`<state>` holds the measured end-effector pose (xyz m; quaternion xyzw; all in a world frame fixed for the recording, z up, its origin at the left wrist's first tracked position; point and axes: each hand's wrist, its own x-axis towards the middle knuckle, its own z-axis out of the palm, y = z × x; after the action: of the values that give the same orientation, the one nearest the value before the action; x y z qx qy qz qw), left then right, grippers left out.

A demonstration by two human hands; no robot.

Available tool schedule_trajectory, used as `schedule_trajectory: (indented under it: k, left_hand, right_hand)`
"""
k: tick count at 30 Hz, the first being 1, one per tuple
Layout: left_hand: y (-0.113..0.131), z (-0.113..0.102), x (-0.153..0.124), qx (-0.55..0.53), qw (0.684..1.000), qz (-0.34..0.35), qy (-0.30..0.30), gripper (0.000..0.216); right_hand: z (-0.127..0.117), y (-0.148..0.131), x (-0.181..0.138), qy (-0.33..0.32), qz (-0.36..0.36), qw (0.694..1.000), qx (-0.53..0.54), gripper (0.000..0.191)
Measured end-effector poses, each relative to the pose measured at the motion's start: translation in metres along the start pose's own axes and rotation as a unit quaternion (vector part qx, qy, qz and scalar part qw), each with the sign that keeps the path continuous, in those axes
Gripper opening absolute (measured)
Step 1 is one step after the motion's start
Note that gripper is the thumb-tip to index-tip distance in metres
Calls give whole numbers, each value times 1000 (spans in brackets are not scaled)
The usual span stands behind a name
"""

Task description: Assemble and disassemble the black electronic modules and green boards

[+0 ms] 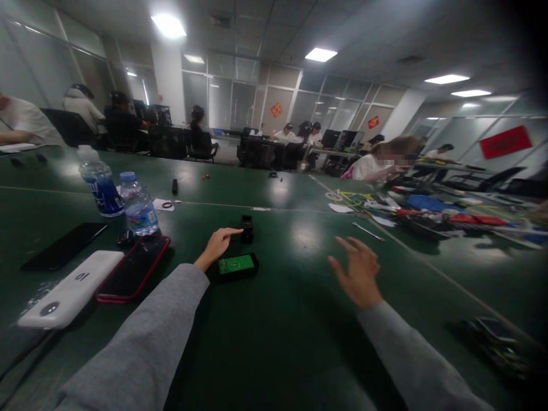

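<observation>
My left hand (217, 245) reaches over the green table with its index finger stretched out. The fingertip is at the side of a small black device (247, 229) that stands upright; whether it presses on it I cannot tell. Just in front of that device lies a green circuit board (236, 264) in a black casing. My right hand (358, 273) hovers to the right over the table, fingers spread, holding nothing. A thin metal tool (368, 232), perhaps a wrench, lies beyond it.
At left are two bottles (139, 208), a red-edged phone (135, 268), a white power bank (72, 291) with a cable and a black phone (64, 245). Tangled cables and parts (428, 211) are heaped at right. A blurred device (496, 342) lies near right. People sit beyond.
</observation>
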<state>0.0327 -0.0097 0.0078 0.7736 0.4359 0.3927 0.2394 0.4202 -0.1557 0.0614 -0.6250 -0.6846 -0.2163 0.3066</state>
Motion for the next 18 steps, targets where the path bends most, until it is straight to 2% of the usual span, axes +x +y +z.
schedule_trajectory:
  k: [3, 4, 6, 8, 10, 12, 15, 18]
  left_hand:
    - [0, 0, -1, -18, 1000, -16, -8, 48]
    - [0, 1, -1, -26, 1000, -12, -12, 47]
    - [1, 2, -1, -43, 999, -2, -17, 45]
    - [1, 2, 0, -51, 999, -4, -12, 43]
    - [1, 3, 0, -56, 998, -19, -2, 41]
    - [2, 3, 0, -62, 997, -36, 3, 39]
    - [3, 2, 0, -61, 997, -49, 0, 36]
    - [5, 1, 0, -47, 998, -52, -7, 33]
  right_hand:
    - [56, -80, 35, -112, -98, 981, 121, 49]
    - [73, -101, 45, -139, -109, 972, 153, 49]
    - [103, -132, 61, -188, -126, 953, 203, 46]
    - [126, -148, 71, -219, -151, 935, 235, 42]
    - [139, -150, 74, -219, -165, 926, 258, 40]
    - [143, -142, 70, -190, -155, 931, 269, 36]
    - [134, -116, 58, -135, -132, 947, 259, 28]
    - [115, -77, 40, -100, -117, 958, 242, 38]
